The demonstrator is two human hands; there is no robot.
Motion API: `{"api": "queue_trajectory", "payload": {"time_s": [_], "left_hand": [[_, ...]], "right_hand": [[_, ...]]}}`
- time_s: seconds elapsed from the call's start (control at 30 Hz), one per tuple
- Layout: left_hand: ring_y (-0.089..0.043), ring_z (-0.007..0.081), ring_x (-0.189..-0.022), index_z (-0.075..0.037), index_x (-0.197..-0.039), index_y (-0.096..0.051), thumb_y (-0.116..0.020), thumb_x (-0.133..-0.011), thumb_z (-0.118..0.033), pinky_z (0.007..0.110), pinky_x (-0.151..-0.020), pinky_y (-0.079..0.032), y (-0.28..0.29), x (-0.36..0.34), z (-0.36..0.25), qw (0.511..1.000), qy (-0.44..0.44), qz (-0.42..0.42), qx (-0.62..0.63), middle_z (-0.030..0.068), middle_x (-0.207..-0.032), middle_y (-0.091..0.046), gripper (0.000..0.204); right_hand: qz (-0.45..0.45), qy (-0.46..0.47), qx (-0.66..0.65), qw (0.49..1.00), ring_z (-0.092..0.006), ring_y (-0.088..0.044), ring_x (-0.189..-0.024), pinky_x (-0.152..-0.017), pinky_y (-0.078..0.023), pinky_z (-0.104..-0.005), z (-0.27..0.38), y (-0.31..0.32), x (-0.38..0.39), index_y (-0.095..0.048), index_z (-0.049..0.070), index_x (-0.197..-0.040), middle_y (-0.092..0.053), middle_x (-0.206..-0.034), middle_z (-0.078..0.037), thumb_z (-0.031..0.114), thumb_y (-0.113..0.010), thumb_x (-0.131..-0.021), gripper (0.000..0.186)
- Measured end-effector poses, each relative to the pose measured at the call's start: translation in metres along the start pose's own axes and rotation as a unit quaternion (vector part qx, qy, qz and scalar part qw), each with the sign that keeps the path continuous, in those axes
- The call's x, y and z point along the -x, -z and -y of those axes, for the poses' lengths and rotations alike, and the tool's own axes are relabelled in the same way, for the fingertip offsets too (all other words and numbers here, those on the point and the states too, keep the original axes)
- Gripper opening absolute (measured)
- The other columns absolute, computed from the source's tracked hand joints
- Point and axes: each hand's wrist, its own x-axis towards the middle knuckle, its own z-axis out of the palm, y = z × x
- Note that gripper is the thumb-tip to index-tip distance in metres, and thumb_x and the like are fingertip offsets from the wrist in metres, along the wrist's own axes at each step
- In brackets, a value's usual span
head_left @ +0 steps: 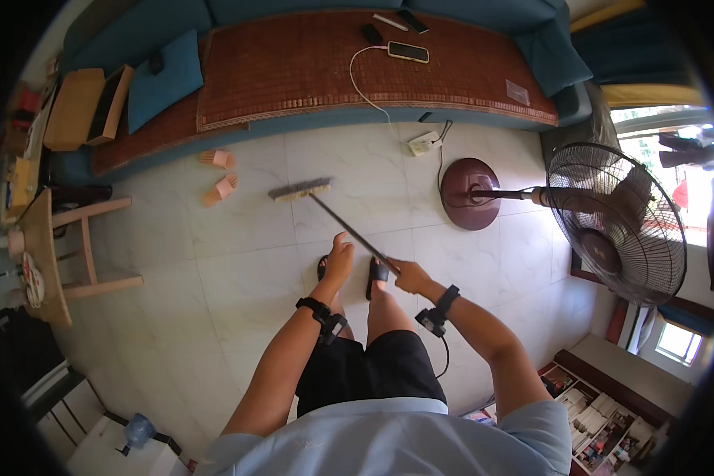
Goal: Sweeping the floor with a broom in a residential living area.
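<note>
A broom with a dark handle [349,228] runs from my hands out to its grey brush head [299,190], which rests on the white tiled floor [246,238]. My right hand [408,277] is closed around the upper end of the handle. My left hand [339,260] sits just left of the handle with fingers loosely extended; I cannot tell whether it touches the handle. Both wrists wear black bands. My feet in dark slippers [377,272] stand below the hands.
A blue sofa with a brown mat [373,67] spans the far side, holding a phone [408,51] on a white cable. Pink slippers [220,174] lie on the floor at left. A standing fan [611,222] with a maroon base [470,193] is at right; a wooden stool [87,246] at left.
</note>
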Motion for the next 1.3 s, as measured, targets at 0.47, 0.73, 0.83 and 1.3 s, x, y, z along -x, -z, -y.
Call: {"api": "queue_trajectory", "payload": {"time_s": [0.47, 0.73, 0.83, 1.3], "left_hand": [[-0.053, 0.0154, -0.08, -0.009, -0.124, -0.035, -0.048, -0.084, -0.024, 0.026, -0.064, -0.043, -0.025, -0.016, 0.004, 0.998, 0.041, -0.023, 0.04, 0.0097, -0.098, -0.054, 0.044], [-0.053, 0.0136, -0.077, -0.008, -0.123, -0.035, -0.048, -0.084, -0.024, 0.025, -0.062, -0.041, -0.08, -0.035, -0.023, 0.999, 0.031, -0.011, 0.019, 0.0076, -0.087, -0.055, 0.045], [-0.053, 0.013, -0.073, -0.007, -0.123, -0.036, -0.049, -0.083, -0.023, 0.025, -0.064, -0.04, -0.101, -0.038, -0.036, 1.0, 0.001, -0.01, 0.005, 0.0073, -0.082, -0.055, 0.045], [-0.052, 0.0126, -0.071, -0.005, -0.122, -0.036, -0.051, -0.083, -0.022, 0.024, -0.063, -0.041, -0.131, -0.04, -0.015, 0.998, 0.041, -0.054, 0.011, 0.0058, -0.076, -0.054, 0.045]], "right_hand": [[-0.185, -0.077, 0.128, 0.971, -0.038, -0.059, -0.075, -0.068, -0.048, -0.0452, -0.075, 0.088, -0.163, -0.039, 0.008, -0.125, -0.06, -0.081, -0.025, 0.018, -0.044, -0.082, 0.044], [-0.095, -0.076, 0.047, 0.991, -0.0345, -0.058, -0.049, -0.045, -0.048, -0.0422, -0.099, 0.076, -0.099, -0.038, 0.001, -0.119, -0.058, -0.064, -0.025, 0.009, -0.037, -0.078, 0.042], [0.049, -0.082, -0.048, 0.994, -0.0344, -0.059, -0.05, -0.046, -0.049, -0.0406, -0.081, 0.093, -0.045, -0.036, 0.0, -0.124, -0.059, -0.075, -0.028, 0.006, -0.038, -0.073, 0.052], [-0.124, -0.061, 0.099, 0.985, -0.0394, -0.056, -0.088, -0.075, -0.045, -0.0477, -0.14, 0.158, -0.108, -0.043, 0.007, -0.118, -0.059, -0.093, -0.023, 0.021, -0.045, -0.082, 0.039]]}}
